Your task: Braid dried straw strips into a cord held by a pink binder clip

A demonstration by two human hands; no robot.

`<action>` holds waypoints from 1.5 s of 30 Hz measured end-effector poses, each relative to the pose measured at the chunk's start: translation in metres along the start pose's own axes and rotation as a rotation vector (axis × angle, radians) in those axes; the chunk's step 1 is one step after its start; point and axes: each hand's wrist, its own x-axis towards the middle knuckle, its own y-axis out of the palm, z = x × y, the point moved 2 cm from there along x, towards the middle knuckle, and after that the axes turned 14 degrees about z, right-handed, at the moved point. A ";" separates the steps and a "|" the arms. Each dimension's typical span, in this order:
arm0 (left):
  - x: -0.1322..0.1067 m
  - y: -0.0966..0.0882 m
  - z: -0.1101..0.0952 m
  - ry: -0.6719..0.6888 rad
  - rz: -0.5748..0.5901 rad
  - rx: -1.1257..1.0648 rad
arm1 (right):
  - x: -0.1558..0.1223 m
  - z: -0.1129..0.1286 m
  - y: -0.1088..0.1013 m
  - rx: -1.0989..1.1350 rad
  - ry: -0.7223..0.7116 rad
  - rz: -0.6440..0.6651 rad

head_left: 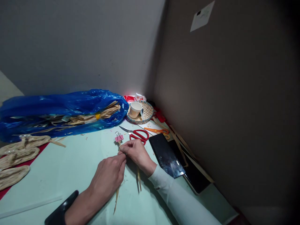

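Pale right sleeve [182, 200] crosses five o'clock; left hand [110, 168] and right hand [136, 153], fingertips closed, pinch straw strands [116, 197] below the pink clip [119, 138]. Surface [75, 165] room spreads toward nine; red scissors [141, 134] crowd two, a black panel's [164, 151] edge three.

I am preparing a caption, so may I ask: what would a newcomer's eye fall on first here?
First, probably, the long, shiny blue plastic bag along the wall on the left, with a dry straw bundle in its opening. Then the left hand and right hand near the centre, pinching thin strips below a pink binder clip. Just beyond them lie red-handled scissors.
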 end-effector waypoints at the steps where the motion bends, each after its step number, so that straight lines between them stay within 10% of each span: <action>1: 0.001 -0.004 0.000 0.007 0.012 -0.013 | 0.000 0.000 0.000 0.005 -0.002 -0.006; 8: 0.013 -0.035 0.021 -0.098 -0.071 -0.227 | -0.002 0.001 -0.001 0.033 -0.029 -0.003; 19: 0.028 -0.018 0.026 -0.177 0.080 -0.819 | -0.008 0.001 0.001 0.016 -0.047 0.064; 34: 0.031 -0.017 0.029 -0.320 0.069 -0.733 | -0.040 0.020 -0.017 -0.629 -0.005 0.008; 45: 0.021 -0.015 0.036 -0.306 0.048 -0.704 | -0.063 0.010 0.026 -1.071 -0.256 -0.141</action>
